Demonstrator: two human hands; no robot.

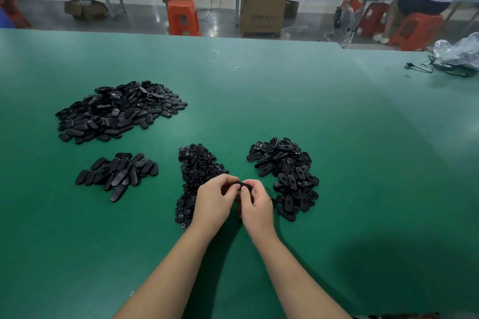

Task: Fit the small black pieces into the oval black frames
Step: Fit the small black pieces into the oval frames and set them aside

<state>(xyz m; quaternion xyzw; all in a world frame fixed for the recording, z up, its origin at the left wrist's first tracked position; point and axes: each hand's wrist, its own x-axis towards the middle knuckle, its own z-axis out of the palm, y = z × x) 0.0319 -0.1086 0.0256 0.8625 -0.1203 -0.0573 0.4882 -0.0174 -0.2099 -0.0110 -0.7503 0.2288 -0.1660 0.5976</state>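
1. Green table: our work surface; everything listed below lies on it.
2. Left hand: our fingers are curled round one end of an oval black frame, held just above the table.
3. Right hand: our fingers curl over the other end of the same frame, thumb on top. Both hands meet around it, fingertips touching; we cannot tell whether a small piece sits inside it.
4. Small black pieces: a long heap running from behind our left hand down past the wrist.
5. Right frame pile: oval frames with open centres, just beside our right hand.
6. Near-left frame pile: a smaller group of ovals, well apart from the hands.
7. Far-left frame pile: the largest heap, beyond the near-left one.
8. Clear plastic bag with black cable: far right edge of the table.
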